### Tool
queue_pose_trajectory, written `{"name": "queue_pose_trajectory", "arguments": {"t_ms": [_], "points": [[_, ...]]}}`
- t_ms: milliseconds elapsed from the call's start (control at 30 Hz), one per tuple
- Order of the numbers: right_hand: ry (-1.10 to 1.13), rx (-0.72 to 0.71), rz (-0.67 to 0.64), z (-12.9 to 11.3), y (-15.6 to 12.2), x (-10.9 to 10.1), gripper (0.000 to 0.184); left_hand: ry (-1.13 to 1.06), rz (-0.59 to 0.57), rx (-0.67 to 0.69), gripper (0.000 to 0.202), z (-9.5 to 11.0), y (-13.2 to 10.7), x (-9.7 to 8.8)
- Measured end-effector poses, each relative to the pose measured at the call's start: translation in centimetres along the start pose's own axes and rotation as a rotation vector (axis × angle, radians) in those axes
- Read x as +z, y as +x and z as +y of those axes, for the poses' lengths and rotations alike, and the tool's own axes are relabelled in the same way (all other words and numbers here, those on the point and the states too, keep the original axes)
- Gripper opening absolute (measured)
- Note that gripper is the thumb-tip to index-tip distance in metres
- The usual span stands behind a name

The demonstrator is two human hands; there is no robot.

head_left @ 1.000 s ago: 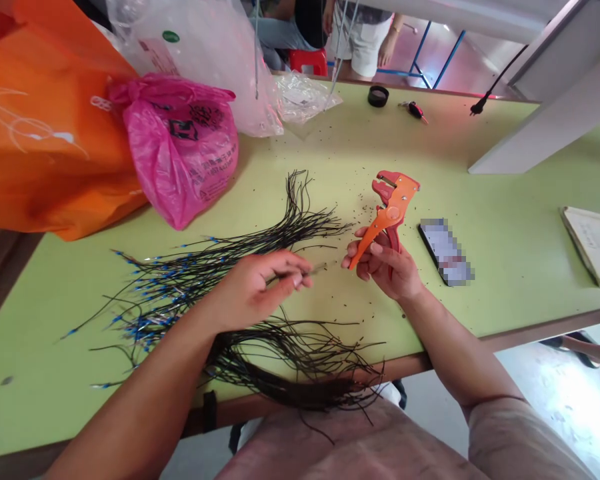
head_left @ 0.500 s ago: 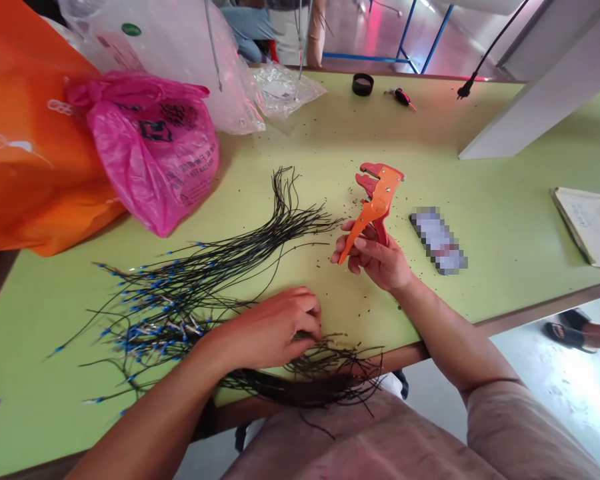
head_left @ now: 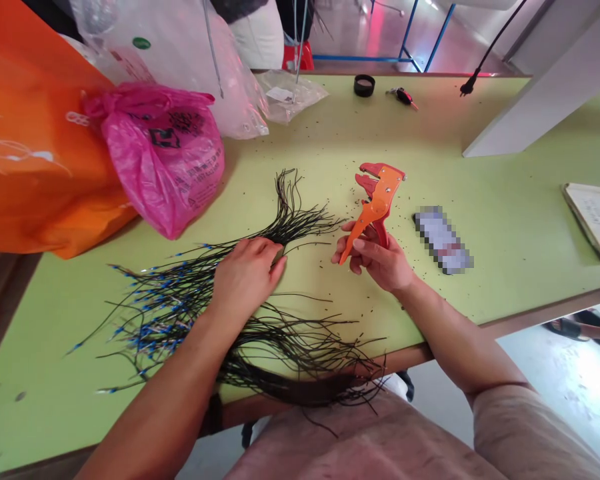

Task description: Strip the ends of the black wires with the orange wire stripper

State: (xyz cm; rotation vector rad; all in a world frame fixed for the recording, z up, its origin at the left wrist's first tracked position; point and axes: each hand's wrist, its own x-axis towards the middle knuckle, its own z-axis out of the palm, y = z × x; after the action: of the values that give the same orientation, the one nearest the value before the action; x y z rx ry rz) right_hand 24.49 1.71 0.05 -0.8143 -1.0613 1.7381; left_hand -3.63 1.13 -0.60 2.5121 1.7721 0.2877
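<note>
Away from the near black wires (head_left: pixel 300 390), which overhang the near edge of the tabletop (head_left: pixel 520 213), the left hand (head_left: pixel 247 270) has shifted onto the farther wires (head_left: pixel 291 228), fingers half-curled; whether it grips any, I cannot tell. Over mid-tabletop, the right hand (head_left: pixel 384 261) clasps an orange tool (head_left: pixel 377 203) by its handles.

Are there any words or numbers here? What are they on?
Nothing reads clearly.
Pink bag: black print, too blurred.
White bag: green and red print, too small.
Orange bag: white marks, unclear.
Clear bag: label too small.
Notebook: faint marks, unreadable.
Phone: screen pixelated.
</note>
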Motion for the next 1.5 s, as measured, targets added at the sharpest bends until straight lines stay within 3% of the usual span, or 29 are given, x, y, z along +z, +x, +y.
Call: {"name": "queue_pose_trajectory", "arguments": {"t_ms": [367,567,667,967,1200,1333,1500], "points": [[-0.016,-0.013,-0.003,0.5,-0.1,0.2,0.042,0.123,-0.092,-0.127,0.032,-0.3,1.5,-0.3],[-0.003,-0.039,-0.01,0.7,0.0,0.2,0.039,0.229,-0.325,-0.134,0.034,1.1,3.9,-1.7],[-0.002,-0.058,-0.01,0.8,-0.1,0.4,0.039,0.256,-0.394,-0.126,0.042,2.2,4.0,-2.4],[-0.025,-0.044,-0.041,0.8,-0.3,1.2,0.043,0.187,-0.328,-0.281,0.05,2.7,2.7,-2.1],[-0.009,-0.045,-0.039,1.1,-0.2,1.2,0.044,0.057,-0.29,-0.207,0.053,2.3,2.7,-0.7],[-0.012,-0.042,-0.042,1.2,-0.1,1.0,0.042,-0.092,-0.146,-0.144,0.051,2.2,2.4,0.6],[-0.023,-0.039,-0.051,1.2,0.0,0.7,0.045,-0.442,0.06,-0.075,0.049,1.8,2.3,1.8]]}}
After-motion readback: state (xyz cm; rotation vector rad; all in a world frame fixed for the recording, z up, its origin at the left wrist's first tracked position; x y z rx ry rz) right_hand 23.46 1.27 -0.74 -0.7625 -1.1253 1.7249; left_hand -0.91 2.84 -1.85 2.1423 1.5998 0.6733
